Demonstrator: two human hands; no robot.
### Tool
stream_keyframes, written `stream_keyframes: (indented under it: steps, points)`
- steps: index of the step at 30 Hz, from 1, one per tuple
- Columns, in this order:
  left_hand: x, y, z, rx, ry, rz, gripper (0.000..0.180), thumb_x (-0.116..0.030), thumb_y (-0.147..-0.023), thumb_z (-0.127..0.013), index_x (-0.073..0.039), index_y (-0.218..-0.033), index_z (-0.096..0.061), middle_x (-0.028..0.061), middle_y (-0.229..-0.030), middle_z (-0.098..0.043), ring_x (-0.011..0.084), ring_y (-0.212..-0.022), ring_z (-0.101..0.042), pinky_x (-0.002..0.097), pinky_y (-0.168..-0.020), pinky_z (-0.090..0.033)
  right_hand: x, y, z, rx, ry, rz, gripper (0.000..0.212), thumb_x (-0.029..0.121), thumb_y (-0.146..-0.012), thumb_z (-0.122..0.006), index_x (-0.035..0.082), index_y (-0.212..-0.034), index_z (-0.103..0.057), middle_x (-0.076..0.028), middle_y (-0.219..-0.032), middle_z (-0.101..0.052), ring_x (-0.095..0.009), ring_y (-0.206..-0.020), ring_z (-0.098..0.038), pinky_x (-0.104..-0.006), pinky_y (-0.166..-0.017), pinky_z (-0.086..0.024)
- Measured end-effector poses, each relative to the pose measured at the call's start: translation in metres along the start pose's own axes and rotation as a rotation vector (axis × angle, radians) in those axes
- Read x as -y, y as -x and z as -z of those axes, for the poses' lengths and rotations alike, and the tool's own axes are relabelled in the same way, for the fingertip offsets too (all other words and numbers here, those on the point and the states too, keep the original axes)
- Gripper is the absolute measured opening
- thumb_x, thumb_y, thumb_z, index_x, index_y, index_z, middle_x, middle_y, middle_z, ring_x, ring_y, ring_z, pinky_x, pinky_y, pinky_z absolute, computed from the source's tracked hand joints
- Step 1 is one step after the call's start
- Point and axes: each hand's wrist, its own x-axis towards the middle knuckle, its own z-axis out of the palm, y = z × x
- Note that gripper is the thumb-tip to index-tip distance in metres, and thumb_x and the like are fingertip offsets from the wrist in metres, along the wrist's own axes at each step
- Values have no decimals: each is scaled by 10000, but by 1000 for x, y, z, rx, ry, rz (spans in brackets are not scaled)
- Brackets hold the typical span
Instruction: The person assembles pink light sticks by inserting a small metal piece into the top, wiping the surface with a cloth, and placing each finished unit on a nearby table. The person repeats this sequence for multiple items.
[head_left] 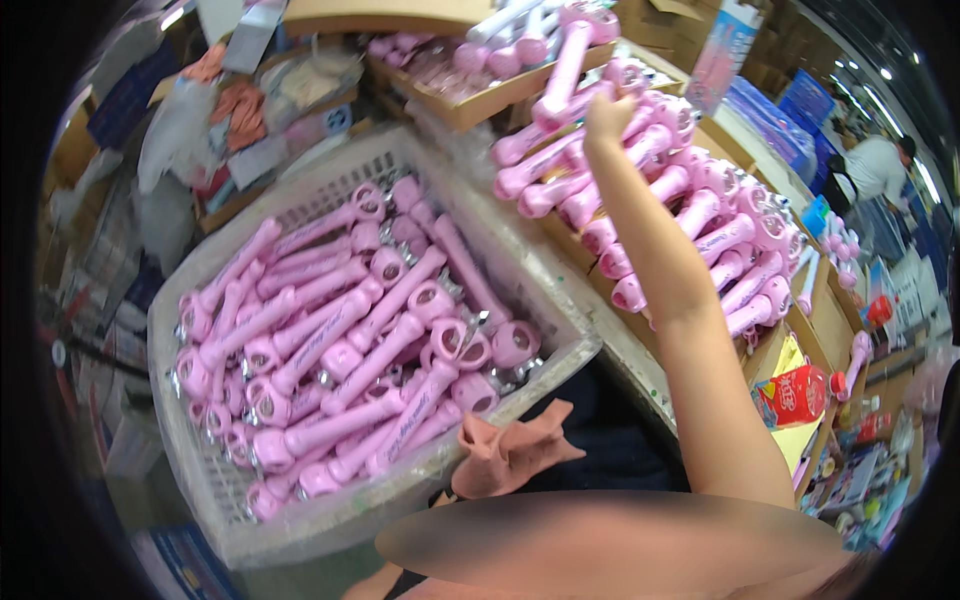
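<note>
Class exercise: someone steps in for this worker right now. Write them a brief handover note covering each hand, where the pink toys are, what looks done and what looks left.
Right hand: arm stretched out, on the pile of pink stick toys stacked on the cardboard tray; grip hidden.
Left hand: out of view.
White basket at lower left is full of pink toys of that kind. A peach cloth lies beside its rim.
Done: a large pile is already on the tray.
Left: the basket still holds many.

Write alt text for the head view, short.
The person's right hand reaches out onto a heap of pink handheld gadgets stacked on the table; whether it grips one cannot be told. A white plastic basket of the same pink items sits lower left. The left hand is not visible.
</note>
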Motion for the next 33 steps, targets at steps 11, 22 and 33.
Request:
stream_keyframes:
  steps: [11,22,33]
  points:
    - [-48,57,43,-857,-916,-762,469,-399,-811,-648,-21,-1088,-614,195,-1021,-570,295,-828,-548,379,-727,-423,270,122,194,1265,-673,116,247,104,-873,-699,32,-1082,-590,-30,-968,-636,-138,-885,-596,-296,-891,-449]
    - [-50,98,94,-1573,-852,-733,49,83,-776,-644,79,-750,-603,1,-701,-551,95,-621,-506,233,-521,-412,288,87,322,1019,-750,520,272,97,-876,-687,29,-1115,-576,-54,-1000,-627,-165,-914,-597,-316,-915,-453]
    - [-96,101,103,-1414,-1218,-586,210,-72,-845,-619,111,-948,-612,75,-850,-623,157,-689,-577,258,-618,-476,287,97,374,926,-739,728,298,90,-880,-675,26,-1148,-562,-77,-1033,-618,-193,-943,-599,-337,-939,-458]
